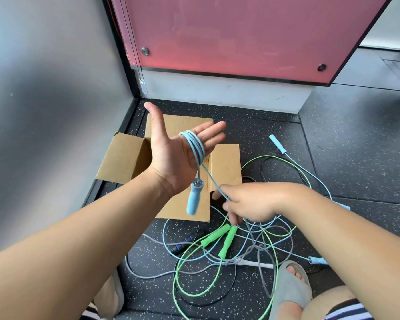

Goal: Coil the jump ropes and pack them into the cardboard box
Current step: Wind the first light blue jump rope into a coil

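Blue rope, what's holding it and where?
The right hand pinches the blue rope by its cord; the coils hang round the open left hand's fingers, handle dangling.

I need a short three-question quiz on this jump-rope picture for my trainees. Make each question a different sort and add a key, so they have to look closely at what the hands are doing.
1. True or false: the left hand is clenched in a fist round the blue rope.
2. The grip hanging below the left palm is: A green, B blue, C black.
3. Fill in: the right hand pinches the ____ rope.
Key: 1 false, its fingers are straight and the rope is looped round them; 2 B; 3 blue.
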